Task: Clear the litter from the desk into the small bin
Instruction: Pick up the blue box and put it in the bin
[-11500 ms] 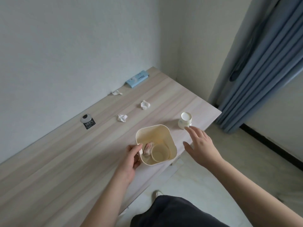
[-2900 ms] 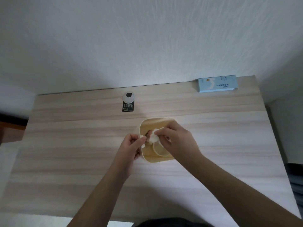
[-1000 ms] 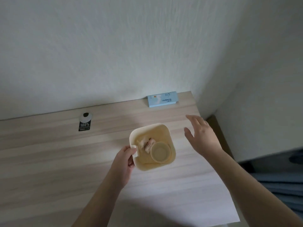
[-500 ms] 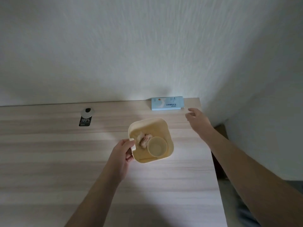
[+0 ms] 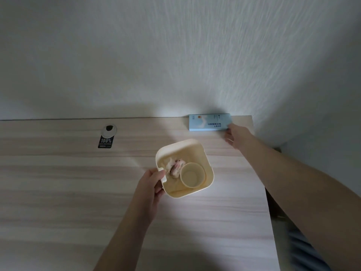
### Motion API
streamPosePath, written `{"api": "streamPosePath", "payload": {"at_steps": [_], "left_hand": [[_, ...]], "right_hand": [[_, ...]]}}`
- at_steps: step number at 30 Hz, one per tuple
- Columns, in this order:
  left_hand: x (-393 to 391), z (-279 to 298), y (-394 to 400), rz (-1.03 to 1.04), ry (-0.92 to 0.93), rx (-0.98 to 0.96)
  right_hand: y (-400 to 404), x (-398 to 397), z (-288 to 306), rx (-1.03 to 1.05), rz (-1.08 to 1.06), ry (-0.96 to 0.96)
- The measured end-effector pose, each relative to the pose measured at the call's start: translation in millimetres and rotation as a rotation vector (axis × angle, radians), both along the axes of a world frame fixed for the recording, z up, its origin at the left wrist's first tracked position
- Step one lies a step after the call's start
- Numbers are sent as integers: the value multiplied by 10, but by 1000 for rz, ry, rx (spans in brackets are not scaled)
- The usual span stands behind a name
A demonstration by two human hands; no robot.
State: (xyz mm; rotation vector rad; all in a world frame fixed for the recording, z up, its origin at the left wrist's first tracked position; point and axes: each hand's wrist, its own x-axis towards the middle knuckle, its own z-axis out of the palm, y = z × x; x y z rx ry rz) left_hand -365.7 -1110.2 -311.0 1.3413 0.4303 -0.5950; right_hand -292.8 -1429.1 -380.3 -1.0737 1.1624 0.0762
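The small cream bin (image 5: 207,159) stands on the wooden desk (image 5: 68,192) near its right end. Inside it lie a paper cup (image 5: 192,178) and crumpled tissues (image 5: 174,166). My left hand (image 5: 150,184) grips the little handle on the bin's left rim. A flat light-blue box (image 5: 208,122) lies against the wall at the desk's back right corner. My right hand (image 5: 237,137) is stretched out to it, and its fingertips touch the box's right end. How the fingers lie round the box is partly hidden by the back of the hand.
A round cable grommet (image 5: 108,129) with a black "100%" tag (image 5: 105,142) sits near the back edge, left of the bin. The white wall runs along the desk's back. The desk's right edge drops to the floor just beyond my right forearm.
My right hand has moved from beside the bin out to the blue box's right end. The left hand keeps its hold on the bin, which has stayed put.
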Motion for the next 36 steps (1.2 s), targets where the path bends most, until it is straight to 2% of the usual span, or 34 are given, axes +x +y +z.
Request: {"api": "streamPosePath", "payload": {"at_steps": [3, 7, 10, 13, 16, 19, 22, 26, 36], "left_hand": [[5, -23, 80, 17, 1, -10], [-4, -51, 161, 52, -15, -24], [-17, -34, 190, 60, -28, -15], [-39, -8, 205, 58, -38, -8], [-68, 40, 206, 40, -27, 7], [-130, 126, 170, -5, -33, 8], [-207, 177, 140, -41, -29, 32], [-307, 182, 99, -63, -9, 37], [-524, 274, 258, -151, -2, -17]], "right_hand": [[-54, 141, -67, -18, -26, 36], [-155, 196, -179, -137, 150, 60], [-127, 206, -155, -135, 37, 80], [-86, 117, -113, -152, 50, 30], [-59, -100, -15, -337, 173, -82], [-17, -384, 195, -532, 290, -72], [39, -714, 406, -563, 395, -128], [94, -1230, 732, -584, 335, -223], [871, -2625, 1844, -956, 159, -423]]}}
